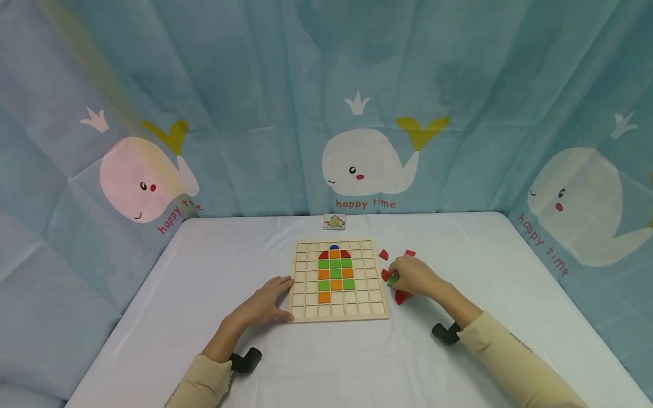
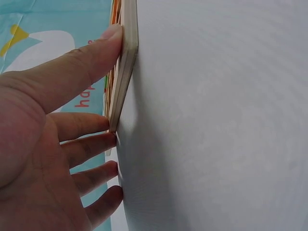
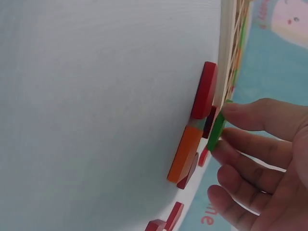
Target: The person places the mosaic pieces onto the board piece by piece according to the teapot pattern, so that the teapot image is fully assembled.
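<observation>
A wooden grid board (image 1: 367,296) lies on the table, with orange, green, red and blue pieces set in its middle columns. My left hand (image 1: 264,302) rests at the board's left edge, its thumb and fingertips touching the frame, as the left wrist view also shows. Just off the right side of the board, my right hand (image 1: 415,276) pinches a green tile (image 3: 219,129) between thumb and fingers. Below that tile, a red piece (image 3: 205,90) and an orange tile (image 3: 185,154) lie on the white cloth.
More loose red pieces (image 1: 384,255) are scattered right of the board. A small card with a coloured pattern (image 1: 334,222) lies behind the board. White cloth (image 1: 224,255) covers the table, and a blue whale-print curtain (image 1: 255,102) hangs behind it.
</observation>
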Motion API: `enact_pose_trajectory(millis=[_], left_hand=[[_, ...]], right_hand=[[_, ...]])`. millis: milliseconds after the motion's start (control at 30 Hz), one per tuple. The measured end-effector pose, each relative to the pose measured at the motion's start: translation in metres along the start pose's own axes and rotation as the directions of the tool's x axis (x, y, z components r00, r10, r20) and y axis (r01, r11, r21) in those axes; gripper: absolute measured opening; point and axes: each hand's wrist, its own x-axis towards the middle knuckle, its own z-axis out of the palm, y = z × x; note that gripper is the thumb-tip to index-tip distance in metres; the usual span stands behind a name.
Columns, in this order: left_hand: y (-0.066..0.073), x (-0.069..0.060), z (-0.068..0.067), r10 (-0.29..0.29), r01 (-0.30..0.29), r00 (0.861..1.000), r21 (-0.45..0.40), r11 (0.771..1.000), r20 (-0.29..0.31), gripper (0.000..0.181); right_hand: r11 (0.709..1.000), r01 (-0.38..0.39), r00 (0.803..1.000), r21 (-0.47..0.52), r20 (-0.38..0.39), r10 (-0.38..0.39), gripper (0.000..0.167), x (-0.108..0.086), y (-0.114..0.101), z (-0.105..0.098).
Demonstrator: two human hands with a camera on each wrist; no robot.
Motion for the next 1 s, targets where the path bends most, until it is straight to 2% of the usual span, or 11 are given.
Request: enact_pose_trajectory(millis=[167, 433, 700, 1000], left_hand=[[-0.001, 0.001, 0.001, 0.004, -0.004, 1.0, 0.005, 1.0, 0.005, 0.092], [-0.001, 0.002, 0.001, 0.003, -0.003, 1.0, 0.007, 1.0, 0.005, 0.092], [-0.002, 0.002, 0.002, 0.002, -0.002, 1.0, 0.007, 1.0, 0.003, 0.092], [-0.003, 0.003, 0.003, 0.007, -0.007, 1.0, 0.009, 1.0, -0.007, 0.093]], right_hand=[[0.997, 0.083, 0.996, 0.01, -0.028, -0.083, 0.019, -0.001, -0.005, 0.0], [0.982, 0.189, 0.981, 0.015, -0.037, -0.188, 0.019, 0.005, -0.029, 0.001], [0.981, 0.19, 0.982, 0.028, 0.006, -0.19, 0.021, 0.014, -0.056, 0.007], [0.963, 0.271, 0.963, -0.015, 0.012, -0.27, 0.02, 0.021, -0.08, 0.019]])
